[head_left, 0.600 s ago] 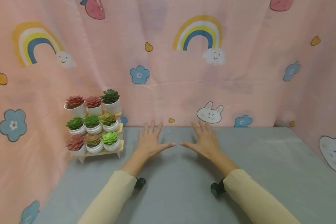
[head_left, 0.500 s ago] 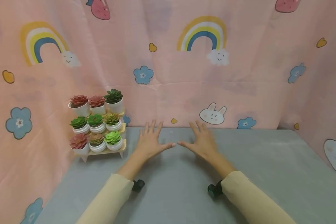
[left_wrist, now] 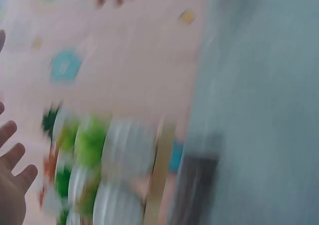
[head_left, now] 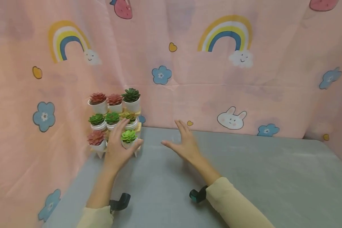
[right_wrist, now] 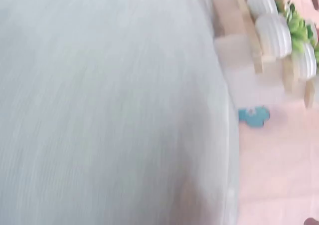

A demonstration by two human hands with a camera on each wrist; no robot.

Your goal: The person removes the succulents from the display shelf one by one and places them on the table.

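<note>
In the head view my left hand [head_left: 117,148] is raised in front of the plant stand, fingers spread and holding nothing; it covers part of the lower rows. My right hand [head_left: 186,145] hovers over the table to the right of the stand, thumb and fingers apart, with nothing in it. Several small potted succulents fill three tiers of the wooden stand [head_left: 138,127]: a dark green succulent [head_left: 131,95] at top right, a bright green succulent [head_left: 129,136] at bottom right, a reddish succulent [head_left: 96,138] at bottom left. White pots [left_wrist: 130,145] show blurred in the left wrist view.
The grey table [head_left: 245,177] reaches back to a pink curtain [head_left: 188,101] printed with rainbows, flowers and rabbits. The stand is at the table's left back, close to the curtain. A dark wrist camera [head_left: 121,201] is strapped on the left wrist, another camera [head_left: 198,194] on the right.
Both hands have moved left relative to the table, the left hand from beside the stand to in front of it. The head view has turned left, so the scene sits further right.
</note>
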